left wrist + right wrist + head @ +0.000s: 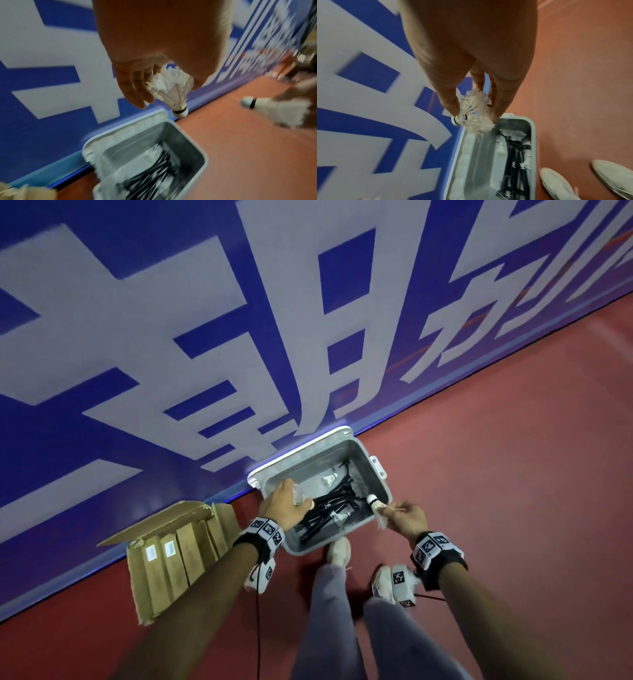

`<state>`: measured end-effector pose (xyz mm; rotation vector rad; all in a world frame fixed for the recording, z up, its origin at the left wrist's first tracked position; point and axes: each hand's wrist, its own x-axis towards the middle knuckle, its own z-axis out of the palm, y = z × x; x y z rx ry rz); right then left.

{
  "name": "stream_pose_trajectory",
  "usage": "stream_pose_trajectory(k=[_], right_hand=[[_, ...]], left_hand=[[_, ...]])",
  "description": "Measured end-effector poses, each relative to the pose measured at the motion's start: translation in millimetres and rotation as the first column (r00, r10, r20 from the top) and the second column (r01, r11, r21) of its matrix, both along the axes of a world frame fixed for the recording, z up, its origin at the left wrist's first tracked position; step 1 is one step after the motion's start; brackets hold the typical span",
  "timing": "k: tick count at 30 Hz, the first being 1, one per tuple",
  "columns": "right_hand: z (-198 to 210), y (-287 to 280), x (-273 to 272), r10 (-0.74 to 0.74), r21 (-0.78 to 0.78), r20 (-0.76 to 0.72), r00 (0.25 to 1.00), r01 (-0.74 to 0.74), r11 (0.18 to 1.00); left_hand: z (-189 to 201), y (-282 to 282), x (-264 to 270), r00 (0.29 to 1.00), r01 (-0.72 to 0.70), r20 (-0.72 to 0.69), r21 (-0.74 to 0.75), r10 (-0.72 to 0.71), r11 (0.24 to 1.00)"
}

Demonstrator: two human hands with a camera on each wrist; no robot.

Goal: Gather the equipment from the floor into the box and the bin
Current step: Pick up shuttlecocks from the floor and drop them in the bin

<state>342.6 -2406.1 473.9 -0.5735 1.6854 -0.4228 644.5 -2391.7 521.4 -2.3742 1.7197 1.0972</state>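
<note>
Shuttlecocks [173,92] | one per hand grip | above bin [383,491]

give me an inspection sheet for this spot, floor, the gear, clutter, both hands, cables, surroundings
Surface: red floor, bare where visible.
Job's things: grey bin against the wall, holding black items and shuttlecocks; open cardboard box beside it, holding upright cartons.
Clutter: nothing seen.
Hands: left hand holds a shuttlecock over the bin; right hand pinches another shuttlecock at the bin's rim.
Cables: black cable hangs from the left wrist band.
Surroundings: blue wall banner with large white characters; the person's pale shoes by the bin.
</note>
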Motion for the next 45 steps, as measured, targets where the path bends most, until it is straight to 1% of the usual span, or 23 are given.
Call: stream_pose_trajectory(k=[3,5,7,9,11,13,15,17,19,22,24,27,30,33,36,38,40,43,45], right_hand=[[-69.0,-11.7,9.1,0.036,0.098,-0.079,0.996,-0.028,0.995],[-112.5,-16.0,12.2,0.059,0.166,-0.103,0.993,-0.042,0.985],[-148.3,-22.9,15.0,0.082,0.22,-0.115,0.99,-0.055,0.974],[-176.6,-32.9,17.1,0.14,0.254,-0.149,0.979,-0.098,0.962],[-200.1,-47.7,22.2,0.175,0.242,-0.187,0.967,-0.127,0.962],[-205.3,-64.8,32.1,0.219,0.229,-0.234,0.947,-0.165,0.959],[-202.3,-82.1,39.7,0.266,0.201,-0.263,0.927,-0.217,0.955],[-199.8,-100.8,45.6,0.384,0.216,-0.291,0.876,-0.331,0.919],[-191.7,-118.3,53.3,0.447,0.199,-0.317,0.836,-0.403,0.893],[-172.9,-137.5,65.5,0.448,0.135,-0.309,0.839,-0.428,0.894],[-153.0,-147.1,73.8,0.418,0.055,-0.325,0.849,-0.424,0.904],[-113.8,-152.6,81.8,0.359,-0.038,-0.331,0.873,-0.393,0.919],[-65.7,-149.4,88.1,0.311,-0.114,-0.298,0.902,-0.357,0.927],[-12.9,-138.8,91.9,0.288,-0.209,-0.305,0.908,-0.359,0.909],[53.4,-128.3,95.8,0.331,-0.291,-0.28,0.901,-0.408,0.865],[103.7,-123.9,98.7,0.369,-0.371,-0.305,0.878,-0.466,0.803],[152.9,-122.7,103.3,0.393,-0.464,-0.34,0.854,-0.516,0.72],[223.0,-117.5,113.4,0.409,-0.594,-0.382,0.829,-0.559,0.578],[264.3,-111.6,119.2,0.43,-0.664,-0.425,0.797,-0.597,0.451]], left_hand=[[-87.1,-11.1,13.2,0.985,0.094,0.131,0.151,-0.114,0.984],[-134.0,-14.9,20.6,0.968,0.124,0.185,0.224,-0.167,0.967],[-171.5,-17.5,23.6,0.96,0.138,0.203,0.266,-0.195,0.954],[-201.3,-18.5,25.1,0.955,0.149,0.21,0.276,-0.211,0.949],[-224.4,-19.9,28.9,0.954,0.156,0.207,0.283,-0.219,0.946],[-240.9,-23.5,36.9,0.95,0.168,0.205,0.3,-0.235,0.939],[-252.9,-29.6,46.5,0.937,0.183,0.23,0.317,-0.263,0.931],[-256.6,-37.8,55.2,0.931,0.189,0.24,0.323,-0.273,0.927],[-255.1,-49.1,62.6,0.93,0.194,0.245,0.306,-0.274,0.932],[-248.4,-70.3,70.3,0.945,0.171,0.223,0.286,-0.239,0.943],[-239.8,-82.0,72.6,0.963,0.134,0.186,0.29,-0.193,0.948],[-212.5,-99.4,66.8,0.982,0.093,0.137,0.245,-0.129,0.965],[-162.6,-117.9,56.9,0.996,0.038,0.07,0.157,-0.049,0.987],[-89.6,-129.8,52.3,0.997,-0.034,-0.068,0.073,0.039,0.997],[-0.2,-129.0,51.9,0.974,-0.114,-0.205,-0.098,0.092,0.989],[66.6,-121.2,51.7,0.957,-0.157,-0.279,-0.261,0.081,0.952],[130.8,-108.5,53.5,0.947,-0.185,-0.318,-0.417,0.048,0.89],[216.4,-80.7,56.2,0.95,-0.211,-0.311,-0.585,0.024,0.783],[260.4,-60.0,55.9,0.96,-0.206,-0.28,-0.69,0.007,0.694]])
